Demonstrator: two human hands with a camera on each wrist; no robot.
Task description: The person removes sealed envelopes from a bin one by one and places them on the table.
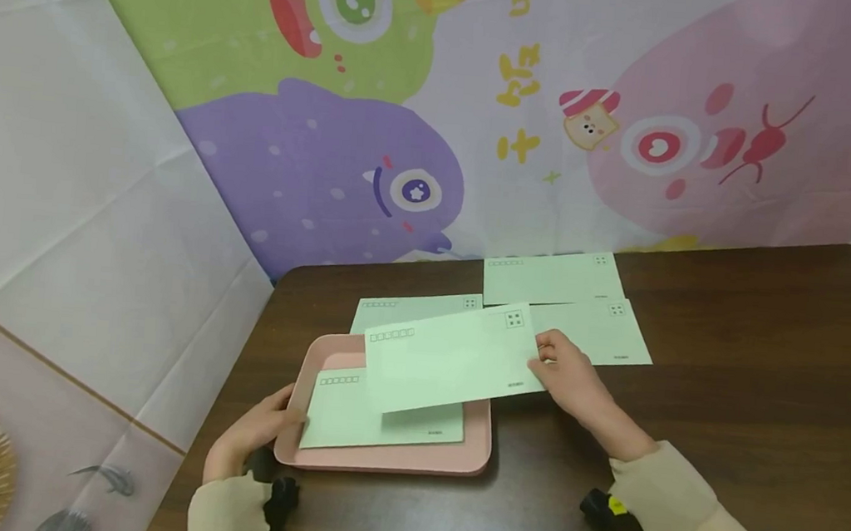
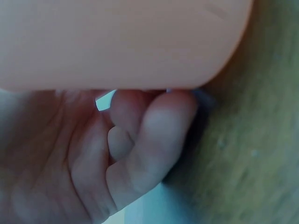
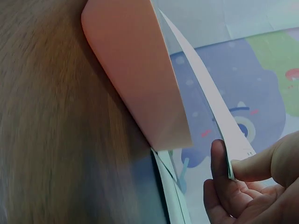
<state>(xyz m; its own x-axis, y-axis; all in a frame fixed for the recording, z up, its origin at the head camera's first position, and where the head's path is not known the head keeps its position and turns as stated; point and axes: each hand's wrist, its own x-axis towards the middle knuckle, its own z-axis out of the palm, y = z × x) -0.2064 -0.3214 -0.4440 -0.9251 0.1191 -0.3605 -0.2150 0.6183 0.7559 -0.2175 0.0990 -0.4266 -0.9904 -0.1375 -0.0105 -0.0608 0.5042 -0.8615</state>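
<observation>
My right hand (image 1: pixel 565 375) pinches the right edge of a pale green envelope (image 1: pixel 448 359), thumb on its face. The envelope is tilted over the pink tray (image 1: pixel 410 461) and overlaps its right and far rims in the head view. In the right wrist view the thumb (image 3: pixel 254 165) and fingers hold one end of the thin envelope (image 3: pixel 210 98). Inside the tray lies another envelope (image 1: pixel 383 425), partly covered by the held one. My left hand (image 1: pixel 251 431) grips the tray's left side, thumb over the rim; in the left wrist view the fingers (image 2: pixel 159 135) curl against the tray wall (image 2: pixel 121 46).
Behind the tray, three more envelopes lie on the dark wooden table (image 1: pixel 748 366): one at the left (image 1: pixel 415 305), an envelope at the far edge (image 1: pixel 555 280) and an envelope at the right (image 1: pixel 608 334). A cartoon-printed cloth (image 1: pixel 328 166) hangs behind the table.
</observation>
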